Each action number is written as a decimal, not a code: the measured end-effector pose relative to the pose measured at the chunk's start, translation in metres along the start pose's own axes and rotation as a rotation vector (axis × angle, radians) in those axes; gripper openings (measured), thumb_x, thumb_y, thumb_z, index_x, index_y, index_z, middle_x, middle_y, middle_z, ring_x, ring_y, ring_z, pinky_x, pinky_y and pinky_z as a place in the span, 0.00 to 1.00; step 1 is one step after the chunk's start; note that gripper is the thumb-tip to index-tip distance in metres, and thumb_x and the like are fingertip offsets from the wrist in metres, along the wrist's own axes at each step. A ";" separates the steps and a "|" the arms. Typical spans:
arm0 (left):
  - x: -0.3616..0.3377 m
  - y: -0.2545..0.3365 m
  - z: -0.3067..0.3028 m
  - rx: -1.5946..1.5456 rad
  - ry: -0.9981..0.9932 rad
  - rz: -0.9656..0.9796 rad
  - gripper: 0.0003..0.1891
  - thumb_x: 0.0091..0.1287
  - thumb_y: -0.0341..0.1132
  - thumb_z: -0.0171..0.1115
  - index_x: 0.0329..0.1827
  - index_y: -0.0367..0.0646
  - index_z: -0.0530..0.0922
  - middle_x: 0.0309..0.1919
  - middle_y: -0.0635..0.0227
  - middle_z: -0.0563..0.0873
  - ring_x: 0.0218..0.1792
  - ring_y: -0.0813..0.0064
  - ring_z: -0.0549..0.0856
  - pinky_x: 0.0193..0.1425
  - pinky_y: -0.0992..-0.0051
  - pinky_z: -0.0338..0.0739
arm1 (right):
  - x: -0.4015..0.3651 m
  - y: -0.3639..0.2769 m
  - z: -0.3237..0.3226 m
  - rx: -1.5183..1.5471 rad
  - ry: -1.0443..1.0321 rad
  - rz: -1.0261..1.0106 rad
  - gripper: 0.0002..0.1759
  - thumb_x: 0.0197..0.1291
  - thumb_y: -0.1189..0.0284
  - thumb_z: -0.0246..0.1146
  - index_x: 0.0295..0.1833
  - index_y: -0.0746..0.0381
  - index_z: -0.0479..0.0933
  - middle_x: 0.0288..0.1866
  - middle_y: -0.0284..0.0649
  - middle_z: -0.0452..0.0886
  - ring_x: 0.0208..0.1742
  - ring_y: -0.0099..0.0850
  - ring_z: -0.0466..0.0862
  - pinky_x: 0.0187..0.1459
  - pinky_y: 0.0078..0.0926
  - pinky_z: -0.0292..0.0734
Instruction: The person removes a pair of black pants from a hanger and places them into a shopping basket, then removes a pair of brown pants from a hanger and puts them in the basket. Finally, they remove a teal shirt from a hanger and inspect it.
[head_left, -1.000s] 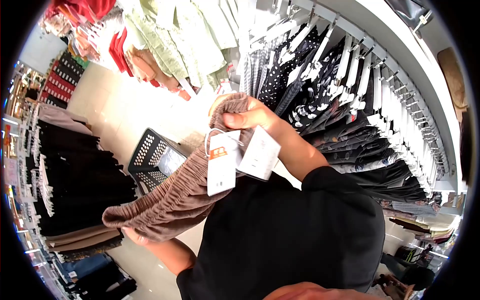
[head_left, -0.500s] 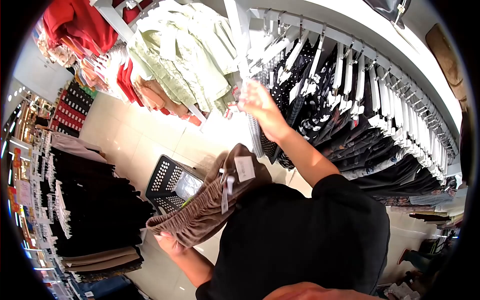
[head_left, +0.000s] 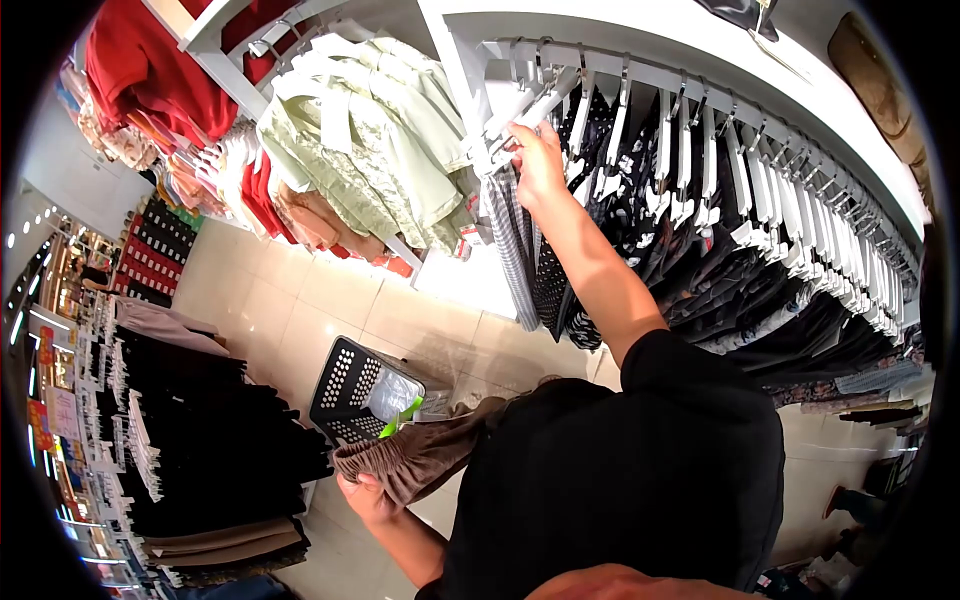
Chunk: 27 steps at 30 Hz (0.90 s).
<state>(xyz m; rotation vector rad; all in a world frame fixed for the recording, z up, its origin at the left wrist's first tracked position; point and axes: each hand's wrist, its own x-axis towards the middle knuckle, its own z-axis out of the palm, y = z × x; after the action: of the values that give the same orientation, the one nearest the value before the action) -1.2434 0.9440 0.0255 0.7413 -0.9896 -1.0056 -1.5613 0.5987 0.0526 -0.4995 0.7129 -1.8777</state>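
Note:
The gathered waistband of a brown garment (head_left: 425,455) is gripped in my left hand (head_left: 368,495), low and left of my body. Its other end lies against my black shirt. Up at the clothes rail (head_left: 640,62), my right hand (head_left: 538,160) has its fingers bent around a white hanger at the rail's left end. A grey checked garment (head_left: 508,240) hangs just below that hand. Dark patterned garments (head_left: 620,230) on white hangers hang to its right.
A dark perforated basket (head_left: 345,385) with a clear plastic bag stands on the tiled floor (head_left: 330,305). Light green shirts (head_left: 375,140) and red clothes (head_left: 150,70) hang at the upper left. Black garments (head_left: 205,430) fill a rack at the left. Part of a person's leg (head_left: 855,505) shows at the lower right.
My right hand has moved up to the hanger at the rail's left end and closed on it. My left hand and the brown garment have lowered, and the garment's tag has gone from view.

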 end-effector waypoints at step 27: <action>-0.019 -0.010 0.011 0.071 0.091 -0.179 0.29 0.67 0.45 0.67 0.60 0.33 0.67 0.52 0.55 0.82 0.50 0.62 0.84 0.57 0.61 0.79 | -0.124 0.002 -0.014 -0.070 -0.313 0.017 0.16 0.63 0.77 0.56 0.55 0.64 0.64 0.36 0.37 0.73 0.25 0.23 0.75 0.25 0.21 0.74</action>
<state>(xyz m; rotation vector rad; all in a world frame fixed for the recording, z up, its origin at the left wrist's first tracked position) -1.2609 0.9570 0.0147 0.9389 -0.8955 -1.0855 -1.5202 0.7157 0.0381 -0.8096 0.5723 -1.7114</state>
